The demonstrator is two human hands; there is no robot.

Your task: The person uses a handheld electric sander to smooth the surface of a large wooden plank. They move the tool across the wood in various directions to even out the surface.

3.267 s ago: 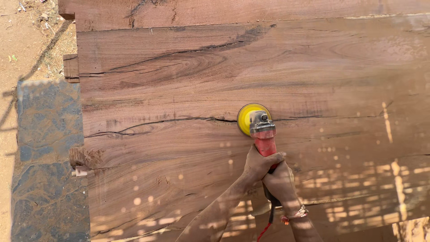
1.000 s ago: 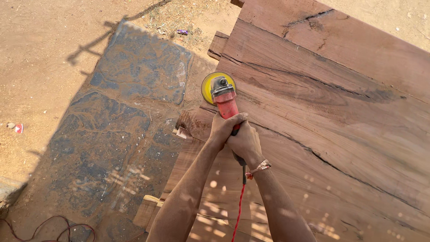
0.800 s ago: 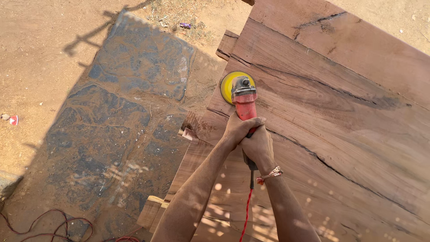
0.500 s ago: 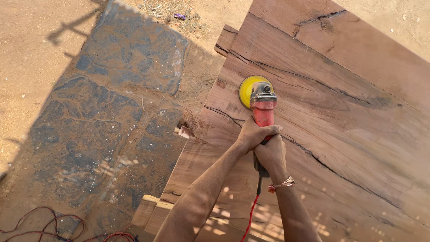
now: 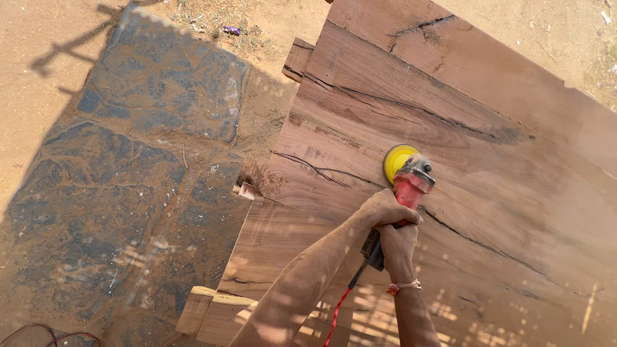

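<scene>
The red angle grinder (image 5: 410, 187) lies low on the wide wooden slab (image 5: 488, 193), its yellow sanding disc (image 5: 396, 160) pressed flat to the wood just beside a long dark crack (image 5: 334, 173) that runs across the grain. A grey metal head sits on top of the red body, right behind the disc. The left hand (image 5: 385, 209) is clenched over the grinder's body, knuckles up, close behind the head. The right hand (image 5: 397, 247) is wrapped around the dark rear grip, just behind the left hand and touching it; a thin bracelet (image 5: 403, 286) circles its wrist. A red cord (image 5: 335, 316) leaves the back end of the grinder and drops toward the bottom edge of the view, passing between the two forearms.

Further from the grinder, beyond the disc, a second plank (image 5: 463, 58) with its own dark crack lies edge to edge with the slab. Below the slab's near left corner, pale wooden blocks (image 5: 212, 311) stick out from underneath it. To the left of the slab the ground is dark flat stone paving (image 5: 122, 180), dusted with reddish sawdust, and past that bare sandy soil (image 5: 38, 32). Dappled light falls over the forearms and the near part of the slab.
</scene>
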